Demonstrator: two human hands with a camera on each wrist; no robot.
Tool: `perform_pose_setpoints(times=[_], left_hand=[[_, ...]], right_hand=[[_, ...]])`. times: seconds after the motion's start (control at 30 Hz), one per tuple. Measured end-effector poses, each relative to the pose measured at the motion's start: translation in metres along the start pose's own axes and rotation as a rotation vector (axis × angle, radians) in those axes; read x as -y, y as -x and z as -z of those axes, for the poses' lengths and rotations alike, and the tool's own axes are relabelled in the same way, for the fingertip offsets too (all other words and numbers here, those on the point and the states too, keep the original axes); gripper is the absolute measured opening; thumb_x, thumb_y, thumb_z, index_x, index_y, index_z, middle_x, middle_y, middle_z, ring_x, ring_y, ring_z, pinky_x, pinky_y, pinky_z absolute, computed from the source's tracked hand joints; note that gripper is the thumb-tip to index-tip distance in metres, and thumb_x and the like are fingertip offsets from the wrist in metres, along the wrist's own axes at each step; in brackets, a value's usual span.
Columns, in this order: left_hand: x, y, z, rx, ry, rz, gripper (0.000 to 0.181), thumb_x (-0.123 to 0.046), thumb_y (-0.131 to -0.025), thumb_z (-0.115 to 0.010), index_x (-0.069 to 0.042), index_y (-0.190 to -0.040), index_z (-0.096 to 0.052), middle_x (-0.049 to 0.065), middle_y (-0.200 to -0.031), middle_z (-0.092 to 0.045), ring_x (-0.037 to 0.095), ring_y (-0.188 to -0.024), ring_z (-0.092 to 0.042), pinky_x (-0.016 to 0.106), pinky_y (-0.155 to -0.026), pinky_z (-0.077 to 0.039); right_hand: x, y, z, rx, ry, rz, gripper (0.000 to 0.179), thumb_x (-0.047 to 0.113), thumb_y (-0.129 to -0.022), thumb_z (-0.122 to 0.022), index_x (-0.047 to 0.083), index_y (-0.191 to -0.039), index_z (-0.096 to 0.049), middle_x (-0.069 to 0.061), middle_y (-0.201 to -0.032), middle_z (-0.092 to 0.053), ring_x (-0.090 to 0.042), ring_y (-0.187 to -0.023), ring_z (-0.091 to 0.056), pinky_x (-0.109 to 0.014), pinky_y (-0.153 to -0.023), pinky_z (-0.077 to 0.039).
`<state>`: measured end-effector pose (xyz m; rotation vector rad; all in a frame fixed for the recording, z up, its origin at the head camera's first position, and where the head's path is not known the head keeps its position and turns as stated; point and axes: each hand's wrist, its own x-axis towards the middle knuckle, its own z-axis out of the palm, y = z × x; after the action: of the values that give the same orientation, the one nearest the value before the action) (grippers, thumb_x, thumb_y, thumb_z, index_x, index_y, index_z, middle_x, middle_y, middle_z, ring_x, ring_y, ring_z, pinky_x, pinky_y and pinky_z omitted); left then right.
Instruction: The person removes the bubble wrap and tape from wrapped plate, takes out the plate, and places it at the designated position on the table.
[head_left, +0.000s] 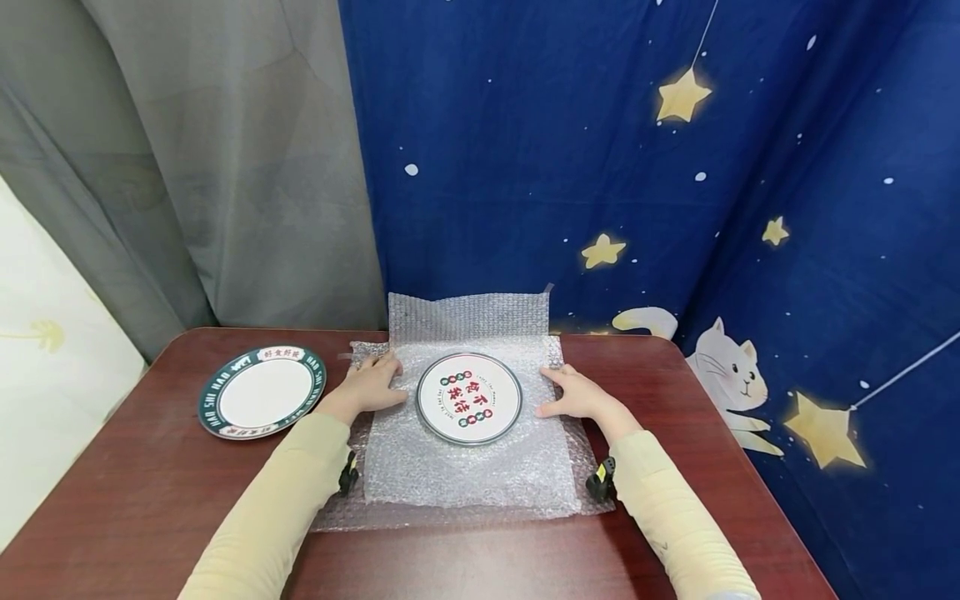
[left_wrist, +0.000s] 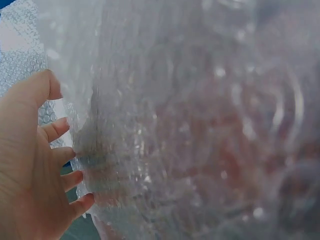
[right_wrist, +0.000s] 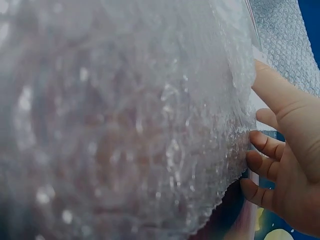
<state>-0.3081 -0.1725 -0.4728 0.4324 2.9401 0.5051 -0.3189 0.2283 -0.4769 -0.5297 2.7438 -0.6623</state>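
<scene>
In the head view a round white plate (head_left: 469, 398) with a dark rim and red and green lettering lies face up on bubble wrap (head_left: 472, 483). The wrap lies in layers, and one strip stands up at the back. My left hand (head_left: 369, 385) rests on the wrap left of the plate, its thumb pointing toward the rim. On the other side my right hand (head_left: 581, 393) touches the wrap, fingers spread and apart from the plate. Both wrist views show fingertips against the wrap's edge, with the left fingers (left_wrist: 62, 153) and right fingers (right_wrist: 265, 147) slightly bent.
A second plate (head_left: 262, 393), white with a green lettered rim, lies on the brown table (head_left: 150, 492) at the left. Behind the table hang a grey curtain (head_left: 262, 167) and a blue curtain (head_left: 525, 167) with stars and a cat.
</scene>
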Motion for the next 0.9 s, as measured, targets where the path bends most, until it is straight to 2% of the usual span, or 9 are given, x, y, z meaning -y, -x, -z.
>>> perform_pose_setpoints(times=[0.1,0.23,0.43,0.67,0.77,0.9], left_hand=[[0.002,-0.001,0.000,0.005,-0.007,-0.001,0.057,-0.038,-0.084,-0.061,-0.005,-0.129,-0.049,0.024,-0.150,-0.029,0.046,-0.136,-0.022,0.066,-0.105,-0.019],[0.002,-0.002,0.001,0.033,-0.033,-0.008,0.075,-0.042,-0.088,-0.057,-0.002,-0.147,-0.035,0.023,-0.151,-0.028,0.047,-0.138,-0.019,0.065,-0.107,-0.016],[-0.001,0.001,0.000,0.058,-0.112,-0.016,0.077,-0.051,-0.089,-0.052,-0.004,-0.147,-0.035,0.024,-0.151,-0.026,0.048,-0.137,-0.018,0.068,-0.105,-0.016],[-0.004,0.005,0.001,0.069,-0.108,-0.019,0.082,-0.055,-0.088,-0.054,-0.003,-0.148,-0.033,0.025,-0.152,-0.023,0.047,-0.137,-0.018,0.068,-0.106,-0.014],[-0.002,0.005,-0.001,0.079,-0.100,-0.011,0.083,-0.056,-0.089,-0.053,-0.003,-0.148,-0.032,0.025,-0.153,-0.021,0.047,-0.138,-0.016,0.067,-0.106,-0.013],[-0.001,0.006,-0.003,0.090,-0.096,0.004,0.083,-0.056,-0.089,-0.053,-0.003,-0.149,-0.030,0.025,-0.153,-0.019,0.046,-0.139,-0.014,0.066,-0.107,-0.014]], right_hand=[[0.000,-0.001,0.001,0.011,0.001,-0.012,0.099,0.051,-0.072,-0.080,0.011,-0.149,-0.034,-0.021,-0.140,-0.035,-0.034,-0.125,-0.042,-0.052,-0.099,-0.039],[0.000,-0.001,0.001,0.021,0.000,-0.024,0.099,0.050,-0.072,-0.080,0.011,-0.150,-0.033,-0.021,-0.140,-0.035,-0.033,-0.124,-0.043,-0.051,-0.098,-0.039],[0.000,0.000,0.003,0.042,-0.007,-0.035,0.100,0.049,-0.072,-0.081,0.011,-0.150,-0.032,-0.024,-0.145,-0.028,-0.038,-0.131,-0.036,-0.053,-0.100,-0.038],[0.006,0.002,0.004,0.049,0.004,-0.062,0.098,0.043,-0.074,-0.081,0.011,-0.151,-0.031,-0.024,-0.147,-0.025,-0.038,-0.134,-0.030,-0.053,-0.101,-0.036],[0.009,0.003,0.003,0.038,0.044,-0.069,0.095,0.041,-0.074,-0.081,0.010,-0.150,-0.032,-0.025,-0.148,-0.025,-0.039,-0.136,-0.026,-0.054,-0.101,-0.036],[0.013,0.004,0.001,0.012,0.138,-0.070,0.093,0.045,-0.074,-0.080,0.012,-0.149,-0.036,-0.023,-0.145,-0.029,-0.040,-0.131,-0.029,-0.057,-0.099,-0.036]])
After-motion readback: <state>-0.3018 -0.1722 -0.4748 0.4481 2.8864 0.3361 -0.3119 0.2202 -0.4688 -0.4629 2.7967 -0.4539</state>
